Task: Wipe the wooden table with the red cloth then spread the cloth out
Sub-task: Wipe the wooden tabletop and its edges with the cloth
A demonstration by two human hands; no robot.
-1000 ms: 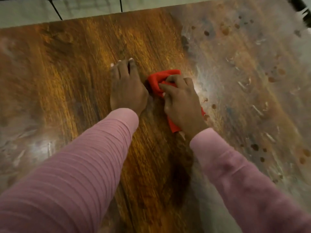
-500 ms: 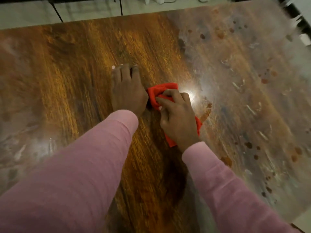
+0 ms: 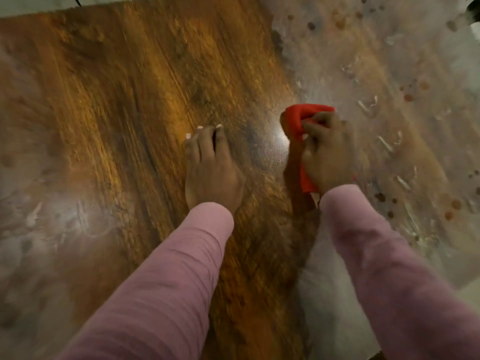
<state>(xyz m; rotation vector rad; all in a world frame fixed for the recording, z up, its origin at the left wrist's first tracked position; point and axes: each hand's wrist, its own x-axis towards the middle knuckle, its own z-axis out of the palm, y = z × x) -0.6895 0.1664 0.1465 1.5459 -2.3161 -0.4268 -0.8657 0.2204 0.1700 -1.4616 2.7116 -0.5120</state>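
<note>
**Cloth bunched under right hand on smeared bench**

Gripping the red cloth with the right hand, fingers curled over its top and pinning it down onto the bench. Showing as a crumpled wad of plain, bright red, with one rounded fold bulging out beyond the fingertips on the far side. Trailing a narrow strip along the thumb side of the hand down to the wrist, and hiding the rest under the palm. Peeking out at the wrist end with a small pale scrap, too blurred to identify. Lying right of the bench's middle, just where the glossy dark-brown grain is giving way to a hazy grey film.

Resting the left hand palm down on the bare wood, fingers straight and close together, holding nothing. Keeping apart from the cloth, with a bright glare spot lying between the two hands. Wearing pink ribbed sleeves on both arms.

Carrying dark brown spots and short white streaks across the grey film. Showing another pale smear towards the left side.
</note>
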